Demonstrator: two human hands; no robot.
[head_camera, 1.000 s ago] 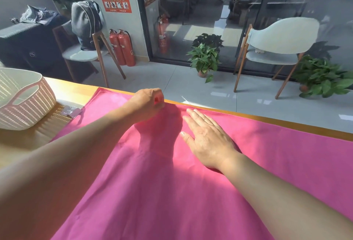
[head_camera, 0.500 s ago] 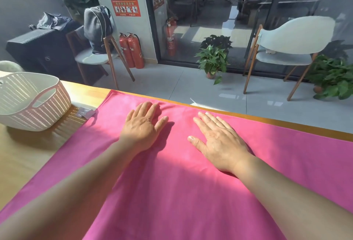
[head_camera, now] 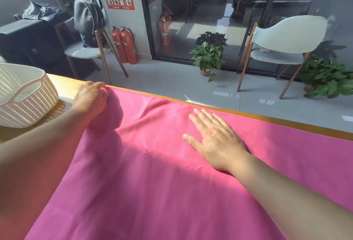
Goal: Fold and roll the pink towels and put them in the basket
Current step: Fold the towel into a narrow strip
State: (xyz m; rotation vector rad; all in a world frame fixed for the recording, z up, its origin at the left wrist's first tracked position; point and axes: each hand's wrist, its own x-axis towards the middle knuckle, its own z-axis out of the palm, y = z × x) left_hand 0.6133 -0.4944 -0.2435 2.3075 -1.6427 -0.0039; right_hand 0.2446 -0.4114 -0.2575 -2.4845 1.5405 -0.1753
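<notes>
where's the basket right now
In the head view the white basket sits on the wooden table at the far left, just left of the left hand at the pink towel corner.

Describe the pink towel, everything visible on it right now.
The pink towel is one large magenta sheet of soft, matte cloth, spread flat over the wooden table, its far hem along the table's far edge, running out of frame right and bottom. Shallow wrinkles cross the middle. The left hand grips its far-left corner; the right hand presses flat on it. The basket stands apart, to its left.
</notes>
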